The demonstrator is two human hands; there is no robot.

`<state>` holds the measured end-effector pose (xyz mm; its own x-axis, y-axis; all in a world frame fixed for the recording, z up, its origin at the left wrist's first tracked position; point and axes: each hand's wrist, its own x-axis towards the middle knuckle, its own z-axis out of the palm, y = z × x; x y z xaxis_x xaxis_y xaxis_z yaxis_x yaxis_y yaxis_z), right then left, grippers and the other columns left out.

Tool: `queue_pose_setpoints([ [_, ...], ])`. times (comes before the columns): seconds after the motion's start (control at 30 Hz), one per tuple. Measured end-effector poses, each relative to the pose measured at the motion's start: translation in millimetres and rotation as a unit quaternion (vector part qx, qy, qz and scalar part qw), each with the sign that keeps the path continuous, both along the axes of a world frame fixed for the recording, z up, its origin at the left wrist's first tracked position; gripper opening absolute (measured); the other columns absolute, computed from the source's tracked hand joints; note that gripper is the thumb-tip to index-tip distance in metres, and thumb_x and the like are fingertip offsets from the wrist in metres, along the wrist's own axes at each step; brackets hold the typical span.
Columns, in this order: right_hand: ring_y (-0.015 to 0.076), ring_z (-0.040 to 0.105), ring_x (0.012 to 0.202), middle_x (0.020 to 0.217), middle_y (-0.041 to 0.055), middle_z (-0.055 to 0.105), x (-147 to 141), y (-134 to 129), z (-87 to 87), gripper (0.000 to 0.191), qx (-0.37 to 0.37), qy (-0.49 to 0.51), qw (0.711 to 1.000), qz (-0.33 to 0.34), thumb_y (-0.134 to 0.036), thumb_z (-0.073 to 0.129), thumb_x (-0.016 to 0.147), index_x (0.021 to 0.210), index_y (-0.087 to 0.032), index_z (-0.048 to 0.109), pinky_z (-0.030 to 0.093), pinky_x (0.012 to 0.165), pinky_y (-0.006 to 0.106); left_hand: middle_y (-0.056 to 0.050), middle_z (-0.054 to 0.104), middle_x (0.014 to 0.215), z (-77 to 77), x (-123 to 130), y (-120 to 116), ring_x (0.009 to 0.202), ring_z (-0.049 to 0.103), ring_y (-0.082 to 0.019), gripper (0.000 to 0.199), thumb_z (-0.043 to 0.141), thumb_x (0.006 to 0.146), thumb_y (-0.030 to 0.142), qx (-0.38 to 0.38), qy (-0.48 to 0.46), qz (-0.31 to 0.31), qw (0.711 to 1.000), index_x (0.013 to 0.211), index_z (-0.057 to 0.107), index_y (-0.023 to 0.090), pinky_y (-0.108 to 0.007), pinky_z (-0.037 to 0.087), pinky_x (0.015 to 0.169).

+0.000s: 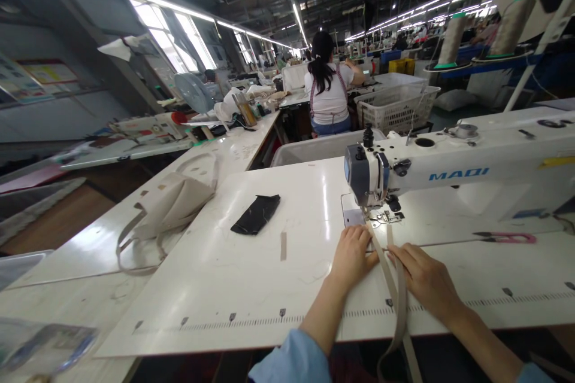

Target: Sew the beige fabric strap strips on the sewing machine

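While the left hand (354,254) lies with its fingers bunched just in front of the needle area of the white MAQI sewing machine (467,161), the right hand (424,275) pinches a beige strap (401,305) between thumb and fingers. The left fingertips rest at the upper end of the strap's other run, close to the metal needle plate (386,216); whether they grip it or only press it down cannot be told. Both runs of the strap come down between the hands, cross the printed ruler scale (251,320) and hang over the front edge of the white worktop (305,287).

Pink-handled thread snips (510,238) lie beyond the right hand, in front of the machine's arm. To the left of the hands, a small beige strip (283,246) and a folded black fabric piece (256,214) lie flat and apart. Farther left, a crumpled beige fabric item (173,206) with straps rests near the worktop's left side. Behind the machine stand two thread cones (453,39) with green bases, and a person (330,90) in a white top sits facing away beside a white plastic basket (398,108).
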<state>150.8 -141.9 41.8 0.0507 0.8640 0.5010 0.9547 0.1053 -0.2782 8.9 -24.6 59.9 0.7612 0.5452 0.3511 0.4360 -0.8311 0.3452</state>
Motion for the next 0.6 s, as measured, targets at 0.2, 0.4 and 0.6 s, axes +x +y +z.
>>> queue_pose_setpoints([
  [0.2, 0.015, 0.056, 0.082, 0.089, 0.0024, 0.058, 0.6, 1.2, -2.5, 0.027, -0.038, -0.004, 0.998, -0.041, -0.029, 0.04, 0.094, 0.116, -0.022, 0.054, 0.041, 0.065, 0.025, -0.008, 0.059, 0.105, 0.1, -0.1, -0.1, 0.104, 0.052, -0.024, 0.02, 0.06, 0.077, 0.026, 0.004, 0.005, 0.001, 1.0, 0.094, 0.052, 0.019, -0.041, 0.042, 0.091],
  [0.4, 0.0122, 0.057, 0.08, 0.087, 0.0, 0.06, 2.8, -5.9, 1.1, 0.02, 0.034, 0.047, 0.998, -0.037, -0.026, 0.044, 0.093, 0.109, -0.023, 0.057, 0.04, 0.07, 0.023, -0.008, 0.059, 0.105, -0.5, -0.6, 0.0, 0.104, 0.052, -0.024, 0.02, 0.059, 0.078, 0.026, 0.009, 0.008, -0.003, 1.0, 0.096, 0.053, 0.02, -0.041, 0.042, 0.091],
  [0.6, 0.0114, 0.057, 0.077, 0.082, -0.0005, 0.061, 1.8, -7.5, 8.1, 0.013, 0.08, 0.077, 0.994, -0.019, -0.028, 0.049, 0.091, 0.095, -0.02, 0.059, 0.039, 0.07, 0.023, -0.009, 0.06, 0.103, -2.0, 0.2, 0.2, 0.103, 0.053, -0.024, 0.017, 0.057, 0.081, 0.03, 0.018, 0.001, -0.003, 1.0, 0.093, 0.054, 0.018, -0.04, 0.042, 0.09],
])
